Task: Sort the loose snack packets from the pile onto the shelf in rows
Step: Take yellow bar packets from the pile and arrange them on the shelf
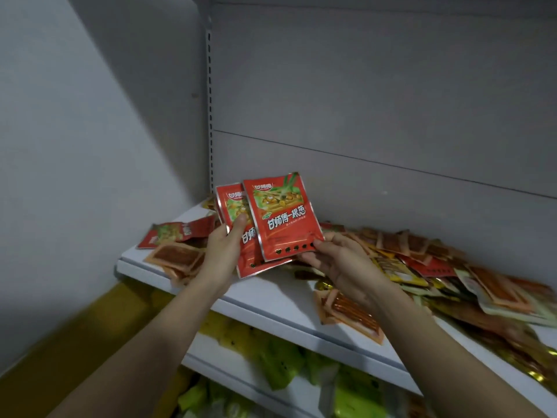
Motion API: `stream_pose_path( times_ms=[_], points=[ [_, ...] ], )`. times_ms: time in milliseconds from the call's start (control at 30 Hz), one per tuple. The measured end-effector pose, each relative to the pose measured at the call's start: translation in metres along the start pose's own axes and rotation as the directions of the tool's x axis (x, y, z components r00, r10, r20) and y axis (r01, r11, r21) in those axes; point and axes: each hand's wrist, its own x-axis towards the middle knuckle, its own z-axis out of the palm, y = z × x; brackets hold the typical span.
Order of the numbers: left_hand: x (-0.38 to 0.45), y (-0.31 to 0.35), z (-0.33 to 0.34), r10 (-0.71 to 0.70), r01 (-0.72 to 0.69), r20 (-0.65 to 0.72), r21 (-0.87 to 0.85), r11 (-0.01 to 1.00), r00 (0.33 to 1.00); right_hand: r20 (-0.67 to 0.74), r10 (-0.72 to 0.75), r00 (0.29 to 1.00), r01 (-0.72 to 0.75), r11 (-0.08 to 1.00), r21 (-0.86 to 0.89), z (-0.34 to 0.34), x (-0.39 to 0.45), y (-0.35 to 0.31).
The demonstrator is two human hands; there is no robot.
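Far left of the white shelf [271,300]: a red packet lying flat [177,232], with clear-windowed orange packets [176,257] just in front of it. Left hand [223,251] grips a red packet [238,218] upright, thumb across its front, fingers curled behind. Overlapping in front, a second red packet [281,217] with the same print, pinched at its lower right corner by the right hand [340,260], fingers narrow on the edge. Both held above the shelf, near its left end. One orange packet [349,315] lies alone near the shelf front, under the right forearm. Right of that: loose pile of mixed packets [446,267], red, orange, yellow, overlapping, against the grey back panel [361,101]. Lower shelf holds green and yellow packets [280,366], blurry.
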Motion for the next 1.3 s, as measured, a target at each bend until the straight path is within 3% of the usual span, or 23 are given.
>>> stream_pose_path(
  times_ms=[100, 200, 367, 433, 600, 867, 1100, 1300],
  points=[
    [-0.023, -0.002, 0.041, 0.016, -0.018, 0.110, 0.013, 1.000, 0.994, -0.055, -0.045, 0.997, 0.043, 0.998, -0.037, -0.031, -0.024, -0.003],
    [-0.050, -0.006, 0.078, 0.015, -0.022, 0.185, 0.034, 0.999, 0.983, -0.070, -0.089, 0.994, 0.074, 0.978, -0.197, -0.064, -0.057, -0.008],
    [-0.101, -0.027, 0.146, -0.014, 0.000, 0.226, 0.062, 0.998, 0.974, -0.132, -0.216, 0.968, 0.115, 0.839, -0.532, -0.139, -0.123, -0.019],
    [-0.130, -0.038, 0.180, -0.040, 0.020, 0.263, 0.080, 0.997, 0.964, -0.172, -0.264, 0.949, 0.115, 0.799, -0.590, -0.173, -0.154, -0.025],
    [-0.212, -0.068, 0.274, -0.063, 0.010, 0.370, 0.143, 0.990, 0.927, -0.257, -0.342, 0.904, 0.145, 0.810, -0.569, -0.256, -0.240, -0.041],
    [-0.337, -0.115, 0.420, -0.084, 0.019, 0.559, 0.122, 0.992, 0.825, -0.451, -0.337, 0.827, 0.089, 0.869, -0.486, -0.385, -0.373, -0.043],
    [-0.409, -0.148, 0.530, -0.129, 0.021, 0.688, 0.163, 0.986, 0.714, -0.625, -0.349, 0.698, 0.035, 0.889, -0.457, -0.478, -0.456, -0.055],
    [-0.445, -0.172, 0.620, -0.132, 0.007, 0.758, 0.166, 0.986, 0.639, -0.694, -0.374, 0.615, 0.025, 0.889, -0.457, -0.557, -0.498, -0.075]
  ],
)
